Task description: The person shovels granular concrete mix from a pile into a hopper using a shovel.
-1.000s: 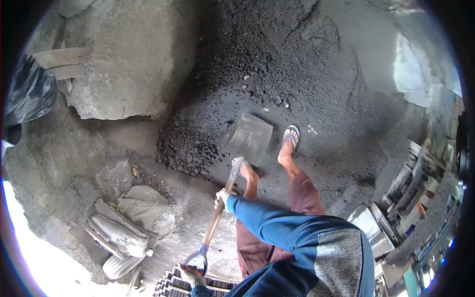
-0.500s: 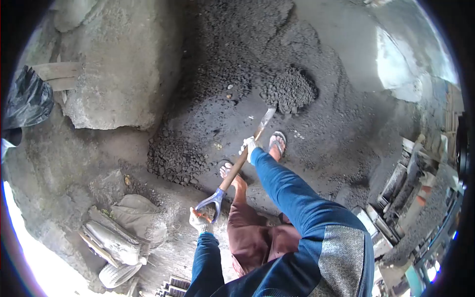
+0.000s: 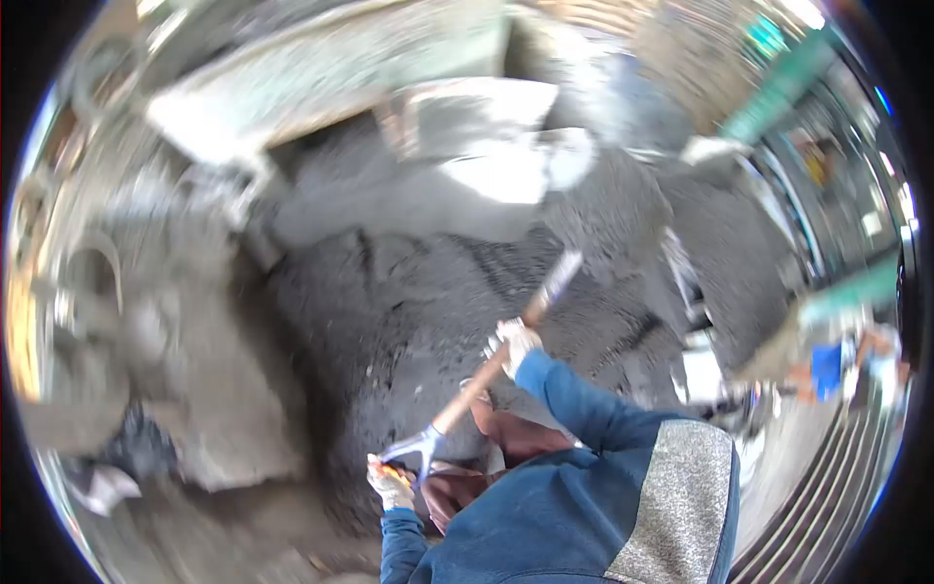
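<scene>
Blue sleeves (image 3: 579, 399) extend over dark, loose ground (image 3: 389, 321) as I hold a shovel (image 3: 467, 394) on a slant, its handle end near and to the left, its metal end far and to the right. My left hand (image 3: 392, 483) is clenched around the orange grip in the forked, blue-grey handle (image 3: 423, 448). My right hand (image 3: 516, 345) grasps the wooden shaft farther up, below the metal socket (image 3: 559, 274). Beyond the socket lies a mound of dark, grainy material (image 3: 608, 204); blur keeps me from telling the blade's outline, or whether the mound rests on it.

Reddish-brown trousers (image 3: 525, 436) show beneath the shaft, between my arms. To the left stands a large grey block (image 3: 219, 380), with black plastic (image 3: 136, 443) near its lower left side. On the far side, a long pale slab (image 3: 321, 73) runs across the left, with a whitish panel (image 3: 477, 112) just beside it. Farther right are a green beam (image 3: 851, 289) and a blue object (image 3: 826, 372), with ridged strips (image 3: 827, 501) on the near right. Much of the surroundings is smeared by blur.
</scene>
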`<state>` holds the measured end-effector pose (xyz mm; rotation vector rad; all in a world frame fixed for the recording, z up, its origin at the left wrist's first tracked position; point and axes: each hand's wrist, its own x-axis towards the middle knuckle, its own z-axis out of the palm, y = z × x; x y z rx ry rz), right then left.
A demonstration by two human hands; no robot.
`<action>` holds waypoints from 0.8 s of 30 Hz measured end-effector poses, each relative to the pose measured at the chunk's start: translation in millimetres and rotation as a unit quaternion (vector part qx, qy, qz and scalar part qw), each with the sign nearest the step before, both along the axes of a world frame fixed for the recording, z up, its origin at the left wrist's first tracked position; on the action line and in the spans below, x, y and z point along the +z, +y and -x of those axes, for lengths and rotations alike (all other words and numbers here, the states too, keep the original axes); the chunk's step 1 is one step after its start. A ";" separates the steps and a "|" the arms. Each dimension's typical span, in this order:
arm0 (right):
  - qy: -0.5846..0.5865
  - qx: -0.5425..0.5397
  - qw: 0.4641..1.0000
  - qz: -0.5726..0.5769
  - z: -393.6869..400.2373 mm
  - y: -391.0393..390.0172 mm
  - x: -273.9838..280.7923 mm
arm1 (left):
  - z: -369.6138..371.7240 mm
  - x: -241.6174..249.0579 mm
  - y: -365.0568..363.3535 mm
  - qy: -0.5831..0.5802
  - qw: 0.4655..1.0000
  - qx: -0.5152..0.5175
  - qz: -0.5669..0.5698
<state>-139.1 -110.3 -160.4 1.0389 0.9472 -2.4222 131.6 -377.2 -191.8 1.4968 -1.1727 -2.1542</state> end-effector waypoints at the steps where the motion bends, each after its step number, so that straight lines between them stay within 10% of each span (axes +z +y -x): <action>1: 0.045 -0.032 0.998 0.041 30.5 12.0 49.7 | 51.5 24.8 -1.4 0.052 0.998 -0.019 0.027; 7: 0.431 -0.161 0.879 0.129 192.3 132.9 244.4 | 315.8 254.8 43.0 0.484 0.802 -0.229 0.266; 9: 0.397 -0.254 0.862 0.184 197.2 188.6 303.0 | 380.5 275.1 53.7 0.507 0.747 -0.268 0.336; 13: 0.453 -0.287 0.842 0.064 138.8 293.2 306.6 | 322.8 415.4 172.5 0.664 0.251 -0.311 0.632; 15: 0.513 -0.281 0.811 0.036 90.0 309.4 270.9 | 286.1 412.9 185.1 0.533 0.073 -0.542 0.646; 19: 0.407 -0.181 0.889 -0.106 -25.4 236.4 223.9 | 243.9 301.5 220.1 0.468 -0.006 -0.615 0.635; 24: 0.224 -0.240 0.944 -0.005 -119.2 140.3 173.8 | 234.0 261.1 213.7 0.568 0.100 -0.699 0.423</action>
